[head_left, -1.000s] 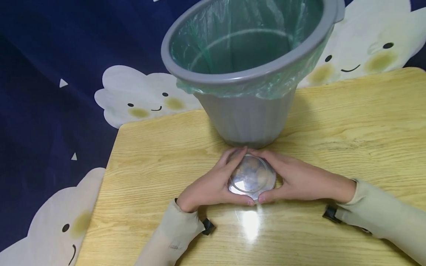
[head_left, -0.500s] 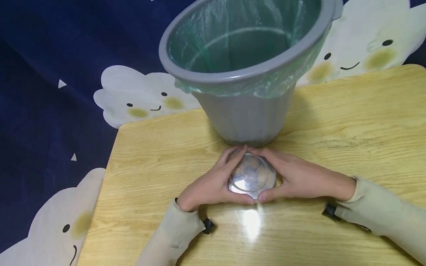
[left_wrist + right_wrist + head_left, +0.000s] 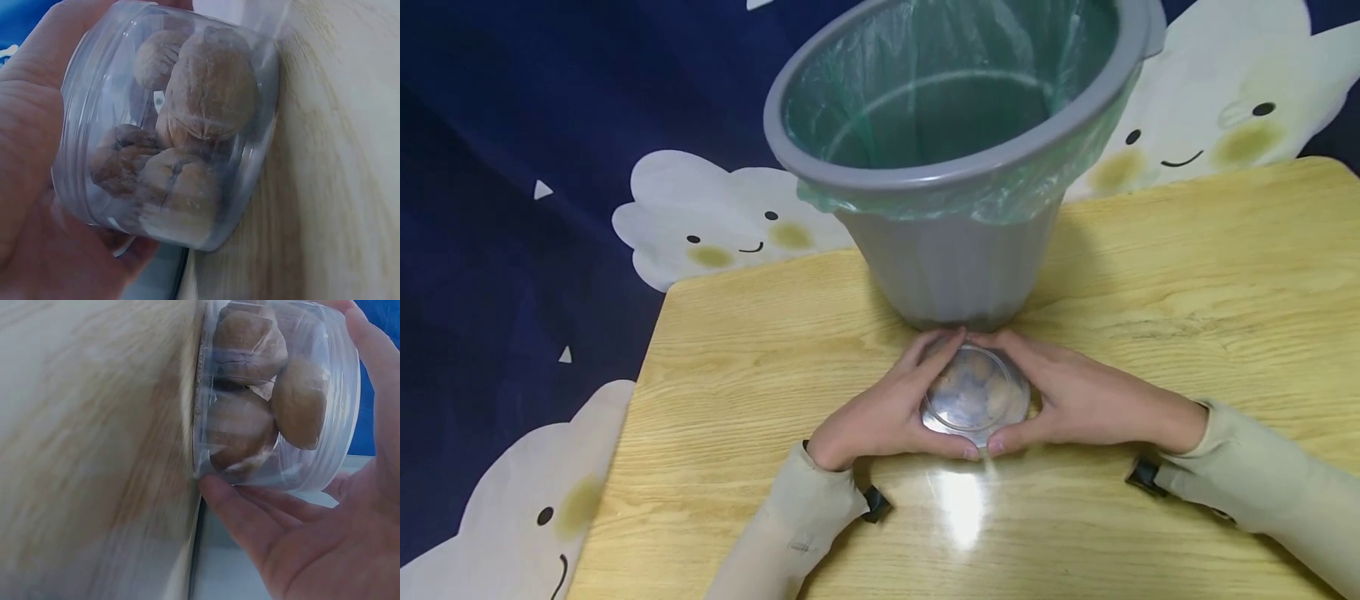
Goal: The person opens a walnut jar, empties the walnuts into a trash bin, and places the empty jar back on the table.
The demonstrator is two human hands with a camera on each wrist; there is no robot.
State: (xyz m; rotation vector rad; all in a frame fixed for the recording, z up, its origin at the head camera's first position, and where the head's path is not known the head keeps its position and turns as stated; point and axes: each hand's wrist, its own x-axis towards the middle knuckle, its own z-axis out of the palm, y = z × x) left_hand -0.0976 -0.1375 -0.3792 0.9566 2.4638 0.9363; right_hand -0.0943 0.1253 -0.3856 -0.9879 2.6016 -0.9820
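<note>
A clear, lidded plastic jar [image 3: 976, 390] stands on the wooden table in the head view, just in front of a grey bin. Whole brown walnuts [image 3: 212, 87] show through its wall in the left wrist view, and more walnuts [image 3: 247, 428] appear in the right wrist view. My left hand [image 3: 891, 408] curves round the jar's left side, thumb along the near edge. From the other side my right hand [image 3: 1078, 396] grips it, one fingertip low by the base in the right wrist view. Both thumb tips nearly meet at the front. Some fingers are hidden behind the jar.
The grey bin [image 3: 955, 267] stands upright behind the jar, lined with a green plastic bag [image 3: 917, 108] folded over its rim. Beyond the table [image 3: 737, 358] hangs a dark blue curtain [image 3: 497, 125] with smiling white clouds. Small black devices [image 3: 876, 504] sit at both wrists.
The jar and both hands have shifted very slightly to the right in the head view. The grip round the jar looks the same, and the bin stays in place.
</note>
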